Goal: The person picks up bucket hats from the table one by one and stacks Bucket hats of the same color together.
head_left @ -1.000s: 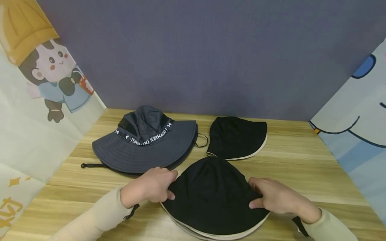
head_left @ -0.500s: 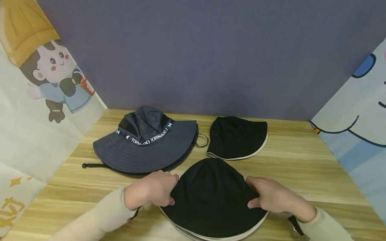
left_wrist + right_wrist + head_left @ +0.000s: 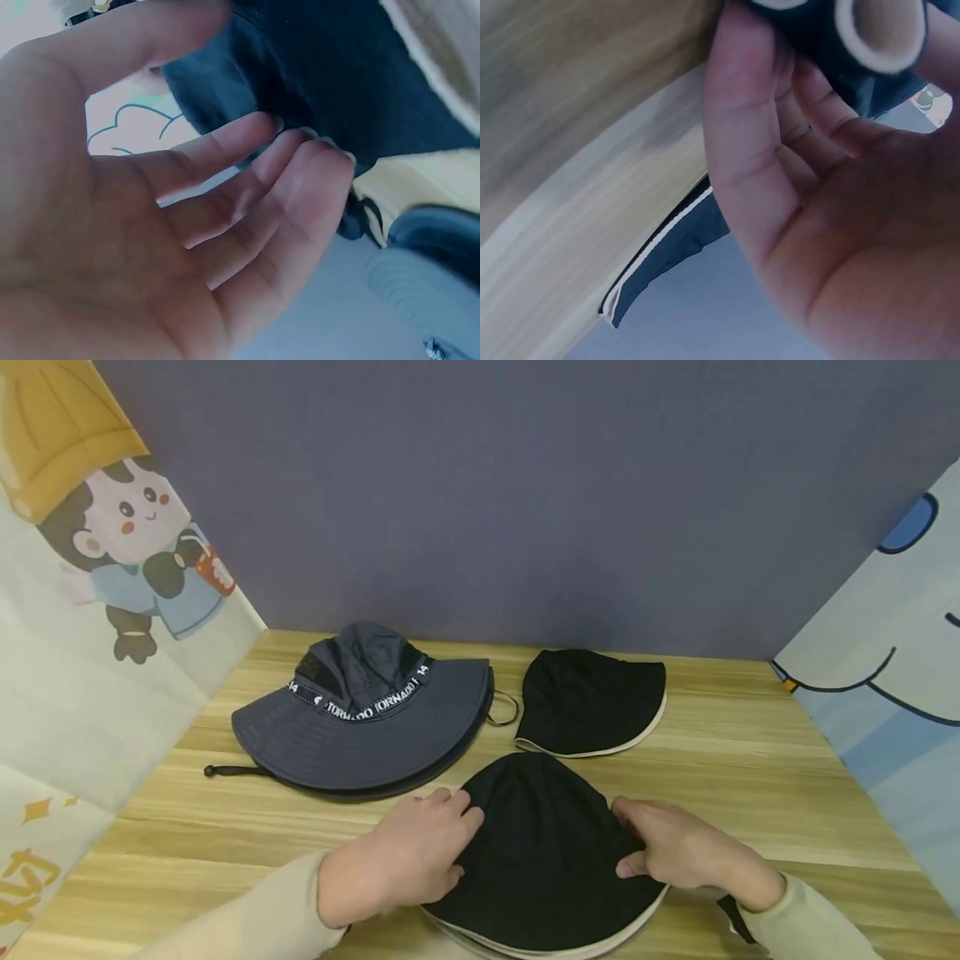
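Observation:
A black bucket hat (image 3: 540,852) with a cream brim edge lies at the front of the table, crown pointing away from me. My right hand (image 3: 675,847) grips its right side, and the right wrist view shows the brim curled over between thumb and fingers. On the left side, my left hand (image 3: 408,852) lies against the fabric. In the left wrist view its loosely bent fingers (image 3: 285,195) touch the black cloth, with the thumb held apart. A paler layer shows under the brim's front edge.
Behind to the left sits a dark grey wide-brimmed hat (image 3: 360,718) with a lettered band and a cord (image 3: 232,771). A second black bucket hat (image 3: 592,703) lies at the back, near the grey partition (image 3: 525,502). Printed panels (image 3: 60,693) flank the wooden table (image 3: 750,760).
My left hand has let go of the hat's left edge and shifted right and inward over its side. The right hand keeps its grip, nearly still.

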`<state>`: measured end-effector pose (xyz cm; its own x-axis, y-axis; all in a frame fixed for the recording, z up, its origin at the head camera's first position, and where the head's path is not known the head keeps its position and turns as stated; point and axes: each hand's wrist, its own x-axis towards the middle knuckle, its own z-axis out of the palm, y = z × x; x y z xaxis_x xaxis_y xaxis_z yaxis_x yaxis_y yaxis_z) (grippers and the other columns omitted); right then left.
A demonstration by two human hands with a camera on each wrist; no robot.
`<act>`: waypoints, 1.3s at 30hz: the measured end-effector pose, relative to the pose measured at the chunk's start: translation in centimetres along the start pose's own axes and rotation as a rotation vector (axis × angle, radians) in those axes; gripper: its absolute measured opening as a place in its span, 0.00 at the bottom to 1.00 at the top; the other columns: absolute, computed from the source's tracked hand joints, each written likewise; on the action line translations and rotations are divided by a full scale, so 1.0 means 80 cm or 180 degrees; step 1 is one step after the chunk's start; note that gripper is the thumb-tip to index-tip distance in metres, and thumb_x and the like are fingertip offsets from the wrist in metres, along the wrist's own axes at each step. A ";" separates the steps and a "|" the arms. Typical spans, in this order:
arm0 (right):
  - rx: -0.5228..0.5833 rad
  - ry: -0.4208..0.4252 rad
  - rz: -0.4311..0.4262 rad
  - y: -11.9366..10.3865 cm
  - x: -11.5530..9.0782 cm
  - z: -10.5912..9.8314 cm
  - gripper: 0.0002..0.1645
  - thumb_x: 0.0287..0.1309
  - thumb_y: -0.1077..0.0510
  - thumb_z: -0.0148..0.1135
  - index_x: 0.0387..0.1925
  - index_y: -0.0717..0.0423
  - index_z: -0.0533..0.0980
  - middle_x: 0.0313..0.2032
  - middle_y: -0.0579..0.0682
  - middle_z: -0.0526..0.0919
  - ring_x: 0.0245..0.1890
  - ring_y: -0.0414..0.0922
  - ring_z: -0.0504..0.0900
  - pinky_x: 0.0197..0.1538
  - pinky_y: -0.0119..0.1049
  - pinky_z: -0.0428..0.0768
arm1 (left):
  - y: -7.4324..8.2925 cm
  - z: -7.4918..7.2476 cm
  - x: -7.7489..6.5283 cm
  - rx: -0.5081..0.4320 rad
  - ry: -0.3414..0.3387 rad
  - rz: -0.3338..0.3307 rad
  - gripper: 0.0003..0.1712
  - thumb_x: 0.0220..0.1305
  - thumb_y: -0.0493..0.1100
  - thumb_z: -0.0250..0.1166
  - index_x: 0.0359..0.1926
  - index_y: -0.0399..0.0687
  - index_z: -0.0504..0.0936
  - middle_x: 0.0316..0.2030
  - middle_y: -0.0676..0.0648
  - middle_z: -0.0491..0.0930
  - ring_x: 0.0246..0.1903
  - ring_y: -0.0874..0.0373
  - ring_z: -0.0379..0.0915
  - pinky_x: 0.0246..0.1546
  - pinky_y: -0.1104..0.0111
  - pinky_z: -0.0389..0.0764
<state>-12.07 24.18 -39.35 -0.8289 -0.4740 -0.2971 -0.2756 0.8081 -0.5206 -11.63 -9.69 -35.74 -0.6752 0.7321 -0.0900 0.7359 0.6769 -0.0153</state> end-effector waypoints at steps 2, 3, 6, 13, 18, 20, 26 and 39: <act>-0.0012 0.0001 0.0009 0.000 0.000 0.000 0.20 0.51 0.49 0.78 0.38 0.46 0.73 0.29 0.38 0.74 0.29 0.38 0.71 0.35 0.35 0.71 | 0.000 0.001 0.003 -0.0110 -0.0125 0.0029 0.26 0.51 0.55 0.79 0.47 0.48 0.80 0.38 0.52 0.76 0.39 0.56 0.74 0.27 0.63 0.77; -0.0014 0.0002 0.0009 0.000 0.000 0.000 0.20 0.51 0.49 0.78 0.38 0.46 0.73 0.29 0.38 0.74 0.30 0.38 0.71 0.35 0.35 0.71 | -0.001 0.002 0.004 -0.0139 -0.0188 0.0028 0.28 0.51 0.57 0.79 0.48 0.48 0.81 0.39 0.52 0.76 0.39 0.56 0.74 0.27 0.62 0.77; -0.0025 0.0012 0.0006 -0.001 -0.001 -0.001 0.20 0.51 0.49 0.78 0.37 0.45 0.73 0.29 0.38 0.73 0.29 0.37 0.71 0.35 0.35 0.71 | -0.002 0.004 0.009 -0.0181 -0.0355 -0.0010 0.32 0.50 0.61 0.79 0.50 0.49 0.81 0.40 0.52 0.77 0.41 0.56 0.74 0.28 0.62 0.77; -0.0086 0.0006 -0.0016 -0.002 0.000 -0.003 0.20 0.52 0.47 0.77 0.39 0.44 0.74 0.30 0.36 0.75 0.31 0.36 0.72 0.36 0.35 0.72 | -0.004 0.010 0.015 -0.0142 -0.0557 -0.0120 0.38 0.48 0.64 0.79 0.55 0.50 0.79 0.44 0.52 0.78 0.45 0.55 0.73 0.32 0.61 0.77; -0.0100 -0.0059 -0.0052 -0.003 -0.001 -0.009 0.19 0.53 0.44 0.77 0.37 0.43 0.74 0.27 0.37 0.73 0.28 0.35 0.71 0.33 0.34 0.71 | -0.002 0.011 0.017 -0.0097 -0.0661 -0.0162 0.40 0.49 0.64 0.79 0.58 0.50 0.78 0.45 0.52 0.77 0.45 0.55 0.71 0.31 0.62 0.75; -0.0051 -0.0107 -0.0091 -0.003 -0.002 -0.013 0.18 0.53 0.43 0.76 0.35 0.43 0.74 0.25 0.37 0.72 0.26 0.35 0.70 0.31 0.34 0.70 | -0.001 0.011 0.019 -0.0079 -0.0680 -0.0169 0.40 0.49 0.64 0.79 0.58 0.50 0.77 0.45 0.52 0.77 0.45 0.56 0.71 0.32 0.63 0.75; -0.0006 -0.0056 -0.0242 0.001 0.001 -0.028 0.17 0.58 0.44 0.73 0.41 0.49 0.78 0.26 0.37 0.74 0.26 0.33 0.72 0.33 0.33 0.72 | 0.003 0.010 0.021 -0.0065 -0.0693 -0.0213 0.39 0.49 0.63 0.79 0.56 0.51 0.77 0.44 0.52 0.76 0.47 0.55 0.71 0.31 0.62 0.75; -0.0188 0.0645 -0.0140 0.006 0.024 -0.061 0.18 0.66 0.52 0.68 0.47 0.62 0.80 0.29 0.39 0.78 0.27 0.35 0.74 0.34 0.36 0.75 | 0.007 0.010 0.022 -0.0014 -0.0669 -0.0234 0.38 0.48 0.63 0.79 0.54 0.51 0.77 0.43 0.52 0.75 0.46 0.55 0.71 0.31 0.62 0.74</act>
<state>-16.17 25.35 -36.22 -0.8946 -0.4343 -0.1051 -0.3369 0.8100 -0.4799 -12.37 -8.11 -36.69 -0.7015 0.6490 -0.2945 0.6846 0.7285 -0.0253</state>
